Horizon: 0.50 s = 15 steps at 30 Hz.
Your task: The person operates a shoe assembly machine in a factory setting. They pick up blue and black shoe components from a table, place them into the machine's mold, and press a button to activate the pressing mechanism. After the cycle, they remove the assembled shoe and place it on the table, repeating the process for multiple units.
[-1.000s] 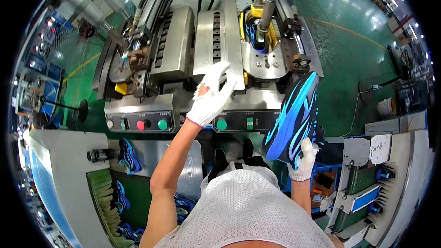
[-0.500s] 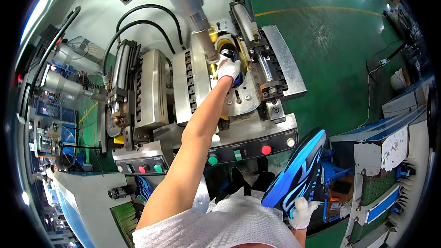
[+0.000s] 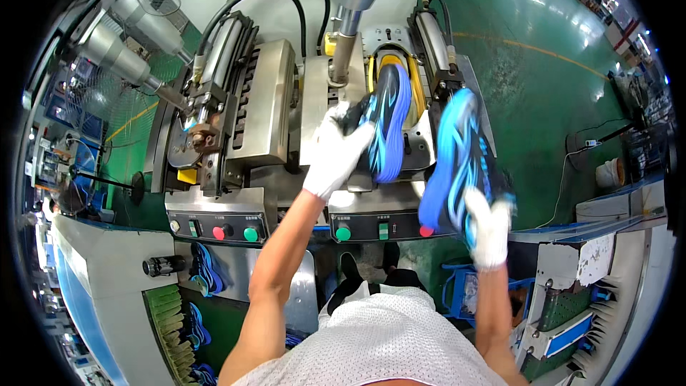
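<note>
My left hand, in a white glove, grips a black and light-blue sneaker by its upper, its blue-violet sole turned to the right. That shoe is tilted in front of the yellow-edged cavity of the press. In my right hand, also gloved in white, is a second blue and black sneaker, held in the air over the front right of the machine. Motion blurs this hand and shoe, and the fingers on the far side are hidden. Above the left shoe stands the press's metal ram.
A control panel with green and red buttons runs along the machine's front. A second press station stands to the left. Racks on both sides hold more shoes; a blue crate sits low at the right.
My left hand has come back from the press cavity and now holds a shoe clear of it. My right hand has carried its shoe from low at my side up and forward to the machine.
</note>
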{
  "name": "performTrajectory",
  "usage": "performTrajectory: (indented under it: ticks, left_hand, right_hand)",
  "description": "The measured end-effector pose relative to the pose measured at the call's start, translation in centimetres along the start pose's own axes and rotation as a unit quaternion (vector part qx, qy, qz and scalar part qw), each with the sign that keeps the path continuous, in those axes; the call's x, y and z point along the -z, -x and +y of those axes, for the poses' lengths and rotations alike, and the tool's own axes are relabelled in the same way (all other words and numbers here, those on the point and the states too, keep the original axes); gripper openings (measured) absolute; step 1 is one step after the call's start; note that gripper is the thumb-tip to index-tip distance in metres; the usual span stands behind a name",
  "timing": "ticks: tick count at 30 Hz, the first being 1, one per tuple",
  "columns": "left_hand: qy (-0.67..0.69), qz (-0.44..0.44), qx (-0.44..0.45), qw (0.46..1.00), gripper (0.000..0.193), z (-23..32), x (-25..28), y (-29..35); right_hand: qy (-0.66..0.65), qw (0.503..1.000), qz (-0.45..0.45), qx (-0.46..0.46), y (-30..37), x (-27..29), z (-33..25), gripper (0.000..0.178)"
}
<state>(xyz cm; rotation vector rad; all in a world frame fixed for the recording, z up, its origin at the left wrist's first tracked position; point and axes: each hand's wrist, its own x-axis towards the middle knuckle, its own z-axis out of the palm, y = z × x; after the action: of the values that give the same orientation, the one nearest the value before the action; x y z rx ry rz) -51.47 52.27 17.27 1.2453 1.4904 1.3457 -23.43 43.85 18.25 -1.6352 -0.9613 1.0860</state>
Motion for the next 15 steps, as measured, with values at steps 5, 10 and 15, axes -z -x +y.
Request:
performTrajectory:
  ticks: [5, 10, 15]
  left_hand:
    - [-0.021, -0.05, -0.017, 0.998, 0.051, -1.7, 11.0, 14.2]
    - [-0.073, -0.006, 0.214, 0.974, 0.056, -7.8, 17.9, 27.8]
    - [-0.078, 0.199, 0.361, 0.908, 0.05, -10.3, 19.6, 35.1]
  right_hand:
    - [-0.11, 0.945, -0.307, -0.007, -19.6, -12.9, -4.8, 0.035]
    - [0.385, 0.901, -0.103, 0.173, -31.3, -22.3, -1.2, 0.061]
    - [0.524, 0.78, -0.11, 0.325, -33.9, -21.9, -0.9, 0.048]
